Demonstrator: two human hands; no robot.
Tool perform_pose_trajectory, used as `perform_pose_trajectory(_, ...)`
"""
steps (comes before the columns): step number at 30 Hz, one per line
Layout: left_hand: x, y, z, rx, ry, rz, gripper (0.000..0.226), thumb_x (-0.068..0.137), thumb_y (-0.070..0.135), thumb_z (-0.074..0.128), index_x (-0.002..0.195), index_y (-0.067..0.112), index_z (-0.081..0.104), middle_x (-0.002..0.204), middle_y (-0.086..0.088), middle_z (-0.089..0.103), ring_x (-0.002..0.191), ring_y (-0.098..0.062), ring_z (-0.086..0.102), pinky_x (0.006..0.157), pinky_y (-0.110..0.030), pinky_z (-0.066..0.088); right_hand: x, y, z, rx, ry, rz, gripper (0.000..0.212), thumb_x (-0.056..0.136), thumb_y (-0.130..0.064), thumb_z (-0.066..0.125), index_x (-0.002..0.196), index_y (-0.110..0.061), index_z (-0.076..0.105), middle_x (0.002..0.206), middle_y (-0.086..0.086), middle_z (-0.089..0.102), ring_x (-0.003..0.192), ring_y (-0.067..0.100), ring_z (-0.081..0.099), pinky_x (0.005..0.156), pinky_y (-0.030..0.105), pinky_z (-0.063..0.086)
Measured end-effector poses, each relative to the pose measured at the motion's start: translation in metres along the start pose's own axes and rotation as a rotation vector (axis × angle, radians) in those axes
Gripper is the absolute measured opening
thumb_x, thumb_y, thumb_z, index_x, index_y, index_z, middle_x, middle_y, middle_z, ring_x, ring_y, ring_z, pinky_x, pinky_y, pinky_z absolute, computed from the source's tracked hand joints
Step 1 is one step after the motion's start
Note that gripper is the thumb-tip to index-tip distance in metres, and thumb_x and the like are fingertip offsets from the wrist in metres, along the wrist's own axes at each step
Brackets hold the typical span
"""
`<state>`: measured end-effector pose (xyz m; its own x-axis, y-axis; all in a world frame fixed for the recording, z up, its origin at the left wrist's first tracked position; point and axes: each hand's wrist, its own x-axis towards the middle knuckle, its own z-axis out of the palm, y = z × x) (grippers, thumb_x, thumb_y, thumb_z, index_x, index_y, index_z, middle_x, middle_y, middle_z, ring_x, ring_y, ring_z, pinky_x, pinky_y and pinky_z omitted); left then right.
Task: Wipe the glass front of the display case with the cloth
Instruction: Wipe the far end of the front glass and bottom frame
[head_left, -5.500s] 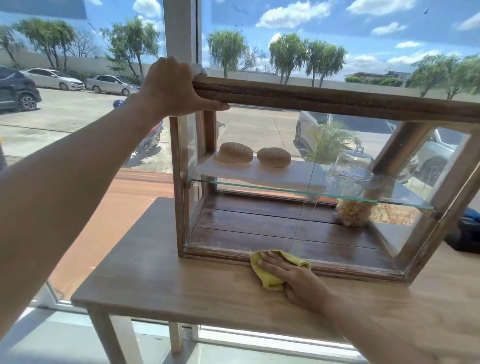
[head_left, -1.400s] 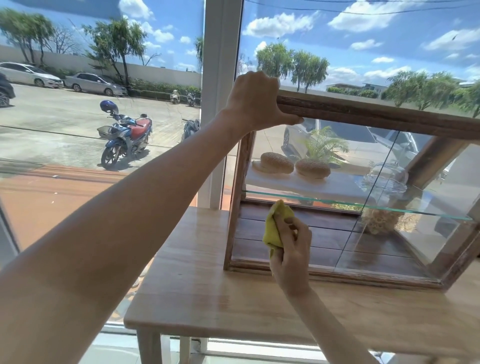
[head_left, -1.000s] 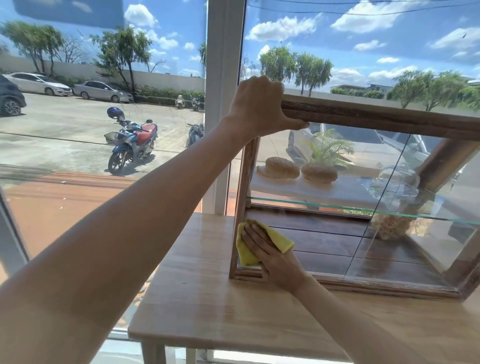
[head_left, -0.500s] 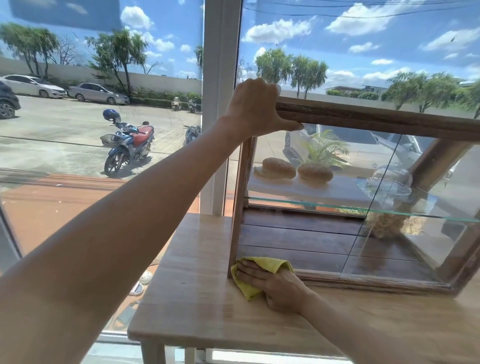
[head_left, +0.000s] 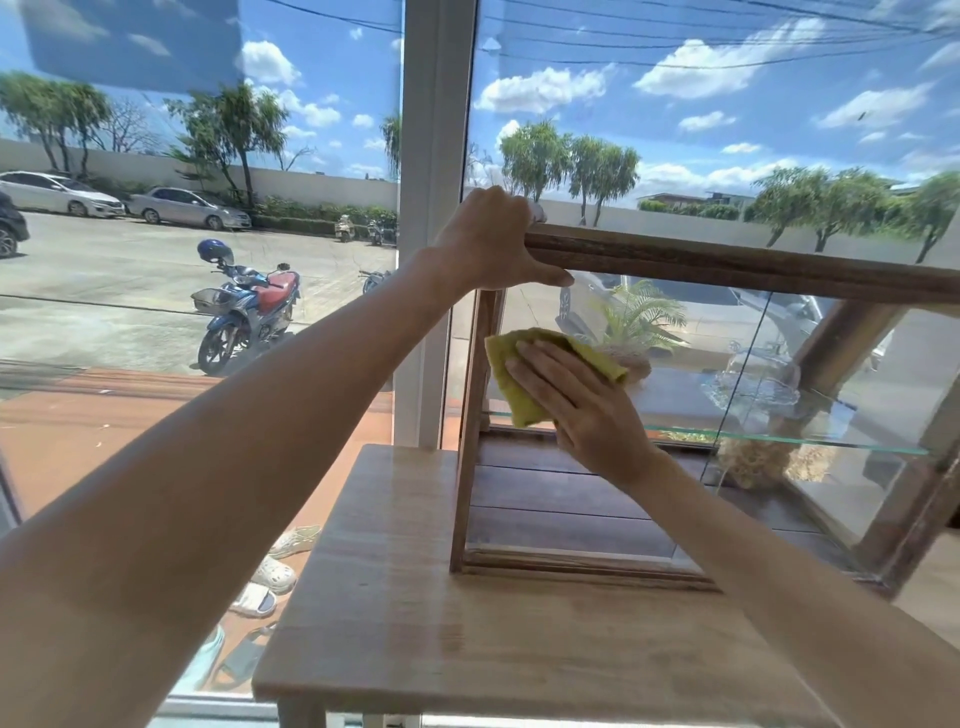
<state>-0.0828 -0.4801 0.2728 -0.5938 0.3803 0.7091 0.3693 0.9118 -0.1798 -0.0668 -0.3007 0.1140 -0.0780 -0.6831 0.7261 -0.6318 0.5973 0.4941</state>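
The window (head_left: 208, 312) fills the background; its white mullion (head_left: 434, 208) stands directly behind the left end of the display case. Through the pane, a motorcycle (head_left: 249, 312) is parked on the pavement, in the same position as in the earlier frames.

The wooden table (head_left: 415, 597) stands against the window and carries the display case (head_left: 727, 265) on its top. The case is upright, with its wooden frame and glass shelf (head_left: 779, 441) unchanged from half a second ago.

The glass front (head_left: 701, 364) of the case faces the camera. Half a second ago, the cloth was at the lower left corner of this pane, at the bottom rail. It now lies against the upper left area of the glass, just right of the left post and above the level of the glass shelf.

The left hand (head_left: 488, 244) remains on the top left corner of the case. Its fingers curl over the top rail and the thumb lies along the front of the rail, as in all earlier frames.

The right hand (head_left: 576, 405) has moved up from the bottom rail. It presses flat on the cloth (head_left: 514, 374), with fingers extended, close together and pointing up and to the left. The palm pins the cloth against the glass.

The cloth is yellow and folded. Its edges project beyond the fingers at the top, left and right.
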Motion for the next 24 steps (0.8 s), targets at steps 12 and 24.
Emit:
perform_pose_trajectory(12,-0.001,0.0,0.003,-0.048,0.045,-0.019,0.074,0.065,0.074,0.061,0.104,0.013,0.069,0.08,-0.003,0.071,0.073,-0.017,0.061,0.078,-0.027,0.046,-0.01,-0.009,0.03,-0.172,-0.07,-0.071,0.05,0.088,-0.009,0.054,0.137,-0.006,0.05,0.148,0.01,0.041,0.139,0.022,0.036,0.114,0.035,0.024)
perform_pose_trajectory(24,-0.001,0.001,0.005,-0.078,0.051,-0.029,0.073,0.064,0.074,0.063,0.105,0.013,0.069,0.083,-0.002,0.071,0.07,-0.015,0.056,0.076,-0.025,0.045,-0.093,-0.057,0.072,0.038,-0.343,-0.095,0.052,0.096,0.002,0.025,0.141,-0.013,0.047,0.15,0.004,0.039,0.139,0.018,0.035,0.099,0.039,0.048)
